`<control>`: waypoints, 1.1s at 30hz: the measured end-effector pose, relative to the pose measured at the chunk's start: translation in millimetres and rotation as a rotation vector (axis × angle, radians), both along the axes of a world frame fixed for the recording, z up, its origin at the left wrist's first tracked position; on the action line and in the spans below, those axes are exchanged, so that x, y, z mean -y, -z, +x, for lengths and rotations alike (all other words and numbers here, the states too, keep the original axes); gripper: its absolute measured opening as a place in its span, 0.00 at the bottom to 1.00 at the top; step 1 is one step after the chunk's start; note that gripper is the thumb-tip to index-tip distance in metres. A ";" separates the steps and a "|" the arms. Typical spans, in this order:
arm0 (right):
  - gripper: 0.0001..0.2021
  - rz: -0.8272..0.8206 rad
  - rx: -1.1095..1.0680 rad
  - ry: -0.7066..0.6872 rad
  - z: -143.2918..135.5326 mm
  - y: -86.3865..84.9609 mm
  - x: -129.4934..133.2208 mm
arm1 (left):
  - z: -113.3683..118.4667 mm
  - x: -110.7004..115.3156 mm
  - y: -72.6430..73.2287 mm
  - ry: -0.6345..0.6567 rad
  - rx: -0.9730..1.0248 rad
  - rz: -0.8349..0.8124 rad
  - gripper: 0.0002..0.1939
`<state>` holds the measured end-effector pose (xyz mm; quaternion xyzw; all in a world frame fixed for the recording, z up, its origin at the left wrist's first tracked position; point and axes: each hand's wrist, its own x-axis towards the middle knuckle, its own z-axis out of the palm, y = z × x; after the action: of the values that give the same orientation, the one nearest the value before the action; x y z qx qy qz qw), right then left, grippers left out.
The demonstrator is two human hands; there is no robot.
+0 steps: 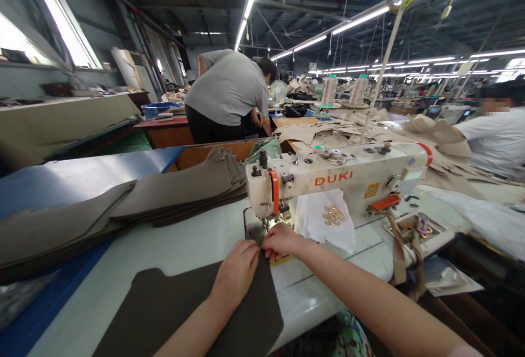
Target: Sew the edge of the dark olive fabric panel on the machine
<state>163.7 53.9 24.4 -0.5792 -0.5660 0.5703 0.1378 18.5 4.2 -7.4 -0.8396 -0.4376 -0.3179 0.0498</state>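
Dark brown cut panel point(172, 308): flat on table, front of DUKI sewing machine point(336, 179), corner at needle. Likely light, limp, thin; best held at edges. Left hand point(237, 270): pressed flat on top, fingers together. Right hand point(280, 241): fingertips pinched on corner. Stacked panels point(123, 204) left of machine.

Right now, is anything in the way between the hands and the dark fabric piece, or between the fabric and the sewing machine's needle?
Nothing visible. The left hand lies flat on the dark fabric piece, and the right hand pinches its top corner just below the needle area of the sewing machine. The white cloth sits off to the right.
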 end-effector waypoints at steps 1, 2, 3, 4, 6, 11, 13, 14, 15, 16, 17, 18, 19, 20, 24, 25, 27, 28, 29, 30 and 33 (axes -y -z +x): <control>0.10 0.023 0.021 -0.021 -0.4 0.4 -0.8 | 0.8 -0.2 -0.4 -0.003 -0.008 -0.012 0.14; 0.10 0.052 0.044 -0.045 -0.6 0.9 -1.4 | 1.6 -0.4 -1.1 -0.005 -0.019 -0.025 0.13; 0.10 0.088 0.067 -0.069 -0.6 1.5 -1.8 | 2.4 -0.9 -1.9 -0.006 -0.030 -0.039 0.13; 0.10 0.128 0.089 -0.090 -0.3 2.2 -1.7 | 3.2 -1.4 -2.9 -0.006 -0.041 -0.052 0.12; 0.10 0.226 0.133 -0.126 2.3 3.5 0.4 | 4.1 -2.5 -4.9 -0.001 -0.059 -0.069 0.12; 0.07 0.583 0.251 -0.159 20.3 7.4 18.8 | 3.9 -3.2 -6.9 0.007 -0.070 -0.086 0.11; 0.08 0.700 0.269 -0.203 28.8 10.9 27.9 | 3.8 -2.5 -6.7 0.013 -0.064 -0.090 0.10; 0.08 0.764 0.287 -0.245 32.2 13.4 31.7 | 3.9 -2.1 -6.6 0.015 -0.062 -0.092 0.10; 0.08 0.836 0.321 -0.291 34.8 16.1 34.8 | 4.0 -1.8 -6.6 0.017 -0.059 -0.091 0.10; 0.08 0.916 0.369 -0.336 36.6 19.0 37.0 | 4.1 -1.5 -6.5 0.017 -0.058 -0.088 0.10; 0.09 0.997 0.423 -0.376 37.6 21.8 38.3 | 4.1 -1.3 -6.5 0.017 -0.058 -0.083 0.10; 0.09 1.072 0.475 -0.405 37.9 24.5 38.9 | 4.1 -1.3 -6.6 0.017 -0.058 -0.076 0.10; 0.08 1.128 0.515 -0.421 37.8 26.7 38.9 | 4.0 -1.5 -6.7 0.018 -0.059 -0.072 0.10; 0.08 1.160 0.534 -0.426 37.4 28.6 38.6 | 3.8 -1.9 -7.0 0.021 -0.058 -0.070 0.10; 0.07 1.202 0.534 -0.447 35.2 31.5 36.2 | 2.3 -4.6 -9.3 0.060 -0.071 -0.090 0.11; 0.07 1.204 0.532 -0.454 34.9 31.3 35.7 | 1.9 -5.5 -10.1 0.072 -0.080 -0.095 0.11; 0.07 1.212 0.534 -0.469 35.5 30.0 35.0 | 1.2 -6.9 -11.7 0.087 -0.104 -0.105 0.11; 0.07 1.219 0.536 -0.482 36.9 28.8 35.2 | 1.0 -7.5 -12.3 0.089 -0.113 -0.108 0.11; 0.07 1.229 0.534 -0.506 39.3 27.1 36.1 | 0.9 -7.8 -12.5 0.088 -0.120 -0.111 0.11; 0.07 1.240 0.527 -0.541 42.9 25.0 37.9 | 0.8 -7.9 -12.4 0.083 -0.124 -0.112 0.11; 0.07 1.275 0.515 -0.694 58.8 16.0 49.6 | 1.2 -7.0 -9.9 0.068 -0.126 -0.096 0.11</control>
<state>222.5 4.4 8.5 -0.2914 -0.9487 -0.0083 0.1222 19.7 11.2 2.5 -0.8738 -0.4196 -0.2445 0.0262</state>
